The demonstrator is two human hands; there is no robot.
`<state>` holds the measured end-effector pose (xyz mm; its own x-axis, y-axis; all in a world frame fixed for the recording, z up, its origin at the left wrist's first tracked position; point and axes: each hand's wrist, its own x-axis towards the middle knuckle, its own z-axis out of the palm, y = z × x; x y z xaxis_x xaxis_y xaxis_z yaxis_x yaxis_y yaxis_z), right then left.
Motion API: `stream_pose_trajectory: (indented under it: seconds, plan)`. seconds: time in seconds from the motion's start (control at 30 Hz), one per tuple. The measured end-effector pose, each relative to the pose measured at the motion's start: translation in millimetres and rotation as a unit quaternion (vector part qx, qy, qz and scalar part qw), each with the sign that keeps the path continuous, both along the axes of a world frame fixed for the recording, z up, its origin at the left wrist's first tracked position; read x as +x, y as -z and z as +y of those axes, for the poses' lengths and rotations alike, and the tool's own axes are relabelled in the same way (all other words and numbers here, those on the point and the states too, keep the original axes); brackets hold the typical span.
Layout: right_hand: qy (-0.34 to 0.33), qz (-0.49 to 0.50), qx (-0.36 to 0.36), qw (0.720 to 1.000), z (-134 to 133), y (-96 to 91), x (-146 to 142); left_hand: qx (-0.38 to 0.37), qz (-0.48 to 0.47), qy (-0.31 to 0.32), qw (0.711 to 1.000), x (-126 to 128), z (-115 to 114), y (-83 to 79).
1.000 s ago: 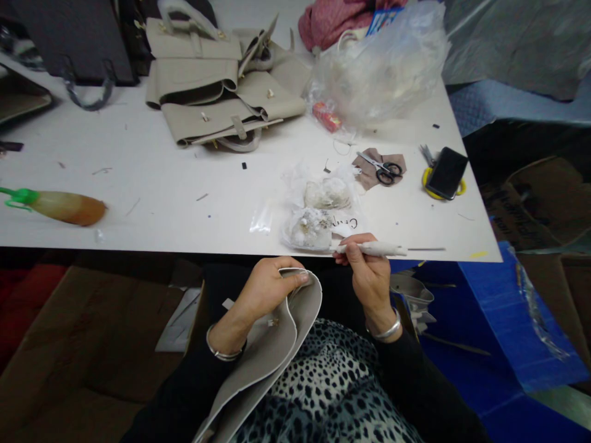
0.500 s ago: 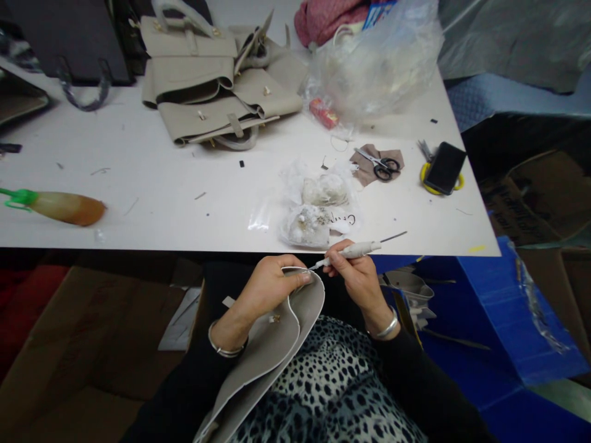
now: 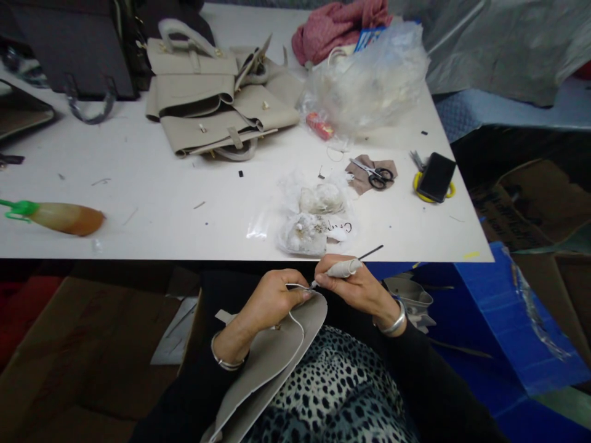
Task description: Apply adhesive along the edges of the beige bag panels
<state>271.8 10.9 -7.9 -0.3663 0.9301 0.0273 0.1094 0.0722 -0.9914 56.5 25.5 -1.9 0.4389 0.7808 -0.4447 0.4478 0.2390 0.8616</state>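
Note:
A beige handbag panel point(image 3: 281, 351), curved with pale edges, lies across my lap. My left hand point(image 3: 272, 301) is closed on its upper edge, thumb on the near side and fingers behind. In my right hand point(image 3: 351, 286) is a thin metal tool with a white wrapped handle point(image 3: 345, 268). Its fine tip touches or nearly touches the panel's edge beside my left thumb; which, I cannot tell. The dark rod at the tool's other end points up to the right. Just beyond my hands, a plastic bag of whitish lumps point(image 3: 307, 234) lies at the table's front edge.
On the white table point(image 3: 161, 227) are beige handbags point(image 3: 207, 117), a green-capped bottle point(image 3: 64, 218), black-handled scissors point(image 3: 373, 174) on a brown scrap, a black phone-like object point(image 3: 436, 176) over yellow handles, and a clear plastic bag point(image 3: 369, 80). A blue bin point(image 3: 503, 332) stands right, a cardboard box point(image 3: 92, 332) left.
The view has shifted slightly, with the table lower in the picture. My right hand has turned, tilting the tool more steeply, its tip still by my left thumb at the panel's edge.

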Motion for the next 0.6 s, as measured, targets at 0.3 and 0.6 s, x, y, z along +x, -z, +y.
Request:
stream_pose_trajectory:
  seconds: [0.3,0.6]
  plan:
    - [0.388,0.097,0.027,0.916,-5,31.5,-23,-0.012,-0.006,-0.112,0.994,-18,5,-0.4]
    - [0.365,0.011,0.055,0.929,10,30.2,-21,0.001,-0.001,-0.089,0.996,-18,6,-0.6]
